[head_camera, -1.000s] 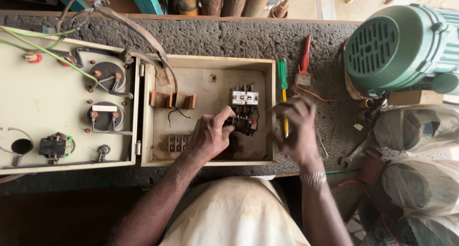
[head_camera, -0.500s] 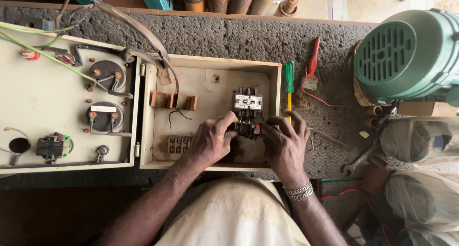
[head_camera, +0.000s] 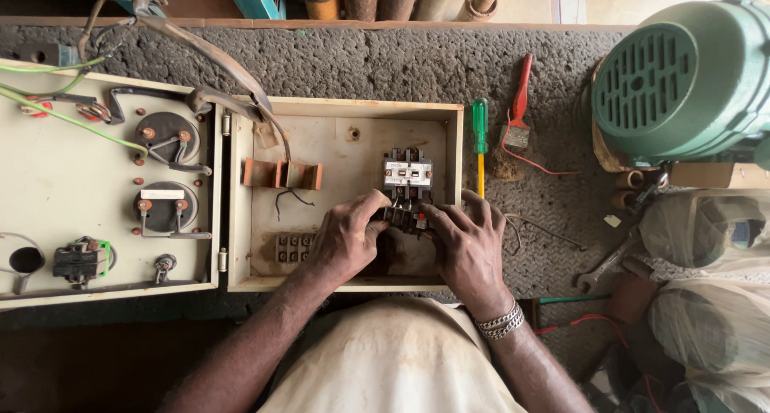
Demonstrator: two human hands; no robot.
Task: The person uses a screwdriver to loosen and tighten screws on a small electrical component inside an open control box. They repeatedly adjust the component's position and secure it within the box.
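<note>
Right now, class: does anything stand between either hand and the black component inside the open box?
Nothing visible does. The left hand and right hand both already grip the black component, below the contactor.

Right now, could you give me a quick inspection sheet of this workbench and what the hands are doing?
Surface: rough grey bench top, gritty.
Job's things: open cream metal box holding a black contactor; a smaller black block sits below it.
Clutter: green-handled screwdriver, red-handled brush, spanner.
Hands: left hand and right hand both pinch the black block.
Cables: green wires cross the hinged door panel; red wire by the brush.
Surroundings: green motor, plastic-wrapped bundles at right.
</note>
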